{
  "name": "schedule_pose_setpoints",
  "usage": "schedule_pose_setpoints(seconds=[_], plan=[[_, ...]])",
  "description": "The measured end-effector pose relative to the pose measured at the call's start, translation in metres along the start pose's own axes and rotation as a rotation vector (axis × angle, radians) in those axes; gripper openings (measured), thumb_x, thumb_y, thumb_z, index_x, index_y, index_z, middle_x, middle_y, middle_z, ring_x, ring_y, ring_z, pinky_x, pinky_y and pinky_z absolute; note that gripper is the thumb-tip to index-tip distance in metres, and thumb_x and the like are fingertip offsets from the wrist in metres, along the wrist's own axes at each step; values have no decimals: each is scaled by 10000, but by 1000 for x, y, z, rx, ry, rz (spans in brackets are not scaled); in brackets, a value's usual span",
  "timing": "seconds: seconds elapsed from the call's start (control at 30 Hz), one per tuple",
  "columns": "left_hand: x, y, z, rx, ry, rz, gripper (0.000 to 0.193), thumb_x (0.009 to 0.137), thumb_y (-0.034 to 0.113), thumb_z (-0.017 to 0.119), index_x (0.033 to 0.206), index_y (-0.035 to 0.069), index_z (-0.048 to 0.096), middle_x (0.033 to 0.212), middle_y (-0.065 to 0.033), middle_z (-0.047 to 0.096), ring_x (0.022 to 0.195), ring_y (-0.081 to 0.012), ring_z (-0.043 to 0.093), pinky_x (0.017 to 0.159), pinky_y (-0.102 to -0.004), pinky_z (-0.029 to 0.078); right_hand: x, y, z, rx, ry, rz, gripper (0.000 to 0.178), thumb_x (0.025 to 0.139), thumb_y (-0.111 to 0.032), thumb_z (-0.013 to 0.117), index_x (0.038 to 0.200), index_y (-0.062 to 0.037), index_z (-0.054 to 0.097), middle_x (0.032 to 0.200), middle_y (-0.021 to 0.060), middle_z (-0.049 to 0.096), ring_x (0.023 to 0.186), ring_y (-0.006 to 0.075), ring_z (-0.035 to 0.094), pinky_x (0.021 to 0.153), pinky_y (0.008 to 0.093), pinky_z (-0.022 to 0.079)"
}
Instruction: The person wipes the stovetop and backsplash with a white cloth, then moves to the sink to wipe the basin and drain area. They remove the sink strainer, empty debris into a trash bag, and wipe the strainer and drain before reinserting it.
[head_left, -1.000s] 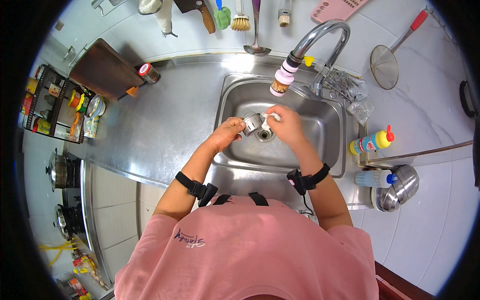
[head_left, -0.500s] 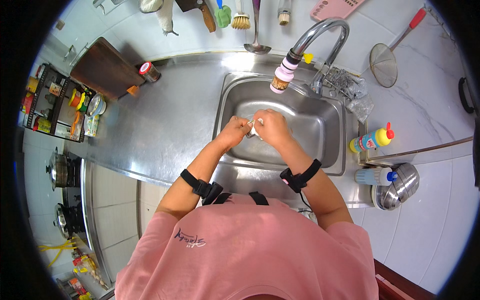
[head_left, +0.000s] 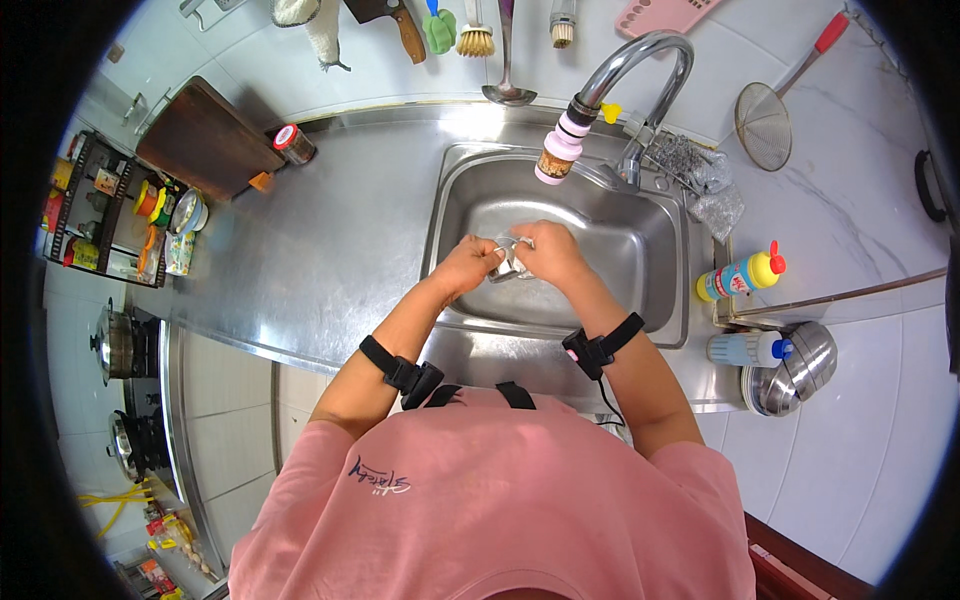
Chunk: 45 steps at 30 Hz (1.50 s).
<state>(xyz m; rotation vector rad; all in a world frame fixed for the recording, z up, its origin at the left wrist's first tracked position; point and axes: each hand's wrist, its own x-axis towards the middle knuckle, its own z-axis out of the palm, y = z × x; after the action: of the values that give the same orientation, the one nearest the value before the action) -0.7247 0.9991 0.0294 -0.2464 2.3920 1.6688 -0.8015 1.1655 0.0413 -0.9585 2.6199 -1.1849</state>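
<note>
Both my hands are over the stainless-steel sink point(head_left: 655, 290), close together. My left hand point(head_left: 466, 268) pinches the side of a small, clear, round-rimmed thing that looks like a glass cup point(head_left: 497, 276). A crumpled white piece point(head_left: 518, 267), like a thin cloth, shows at the cup between my hands. My right hand point(head_left: 552, 254) is closed on that white piece, its fingers at the cup's rim. My fingers hide much of both things. Beyond my hands hangs the faucet's pink-and-clear filter nozzle point(head_left: 558, 158), with no water seen coming from it.
A steel counter point(head_left: 340, 220) stretches left, with a wooden board point(head_left: 208, 140) and red-lidded jar point(head_left: 294, 144) at its back. A yellow-capped bottle point(head_left: 740, 277), a blue-capped bottle point(head_left: 748, 349) and steel bowls point(head_left: 800, 368) stand right of the sink. A ladle point(head_left: 509, 94) hangs behind.
My right hand has moved slightly right, away from my left. More of the cup's rim and the white piece now shows between them.
</note>
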Motion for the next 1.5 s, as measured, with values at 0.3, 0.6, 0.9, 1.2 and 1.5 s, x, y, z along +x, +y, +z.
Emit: schedule_pose_setpoints(seconds=[0.3,0.6,0.9,1.2,1.5], plan=[[-11,7,-23,-231,-223,-71,232,924,300,645,798,105,624,716,78,544,656,-47,460,617,-219,387,9,22,-21,364,-217,171,188,798,-156,629,908,-33,721,803,120,690,716,171,648,670,306,509],[-12,-8,-13,-654,-195,-158,156,943,264,620,889,118,623,929,45,621,826,-83,605,776,-275,521,6,26,-3,281,-1,157,174,777,-187,662,870,-43,692,815,145,692,772,250,673,715,350,515],[-7,-15,-11,-583,-207,-138,161,958,254,594,933,101,635,911,17,645,856,-95,631,791,-317,559,8,-2,-3,185,-66,-38,166,733,-174,669,832,-42,686,795,164,675,749,313,660,700,384,514],[-6,-21,-13,-549,-291,-102,202,973,260,567,972,72,642,927,6,650,866,-88,619,774,-278,555,7,0,-6,182,-91,119,122,727,-160,666,797,-61,679,790,164,669,767,342,651,700,410,511],[-8,-20,-8,-568,-274,-141,188,965,198,573,1069,48,617,994,-9,643,889,-97,622,797,-286,558,9,4,-1,183,-99,15,142,754,-171,655,822,-50,685,785,148,678,762,311,661,704,381,513]])
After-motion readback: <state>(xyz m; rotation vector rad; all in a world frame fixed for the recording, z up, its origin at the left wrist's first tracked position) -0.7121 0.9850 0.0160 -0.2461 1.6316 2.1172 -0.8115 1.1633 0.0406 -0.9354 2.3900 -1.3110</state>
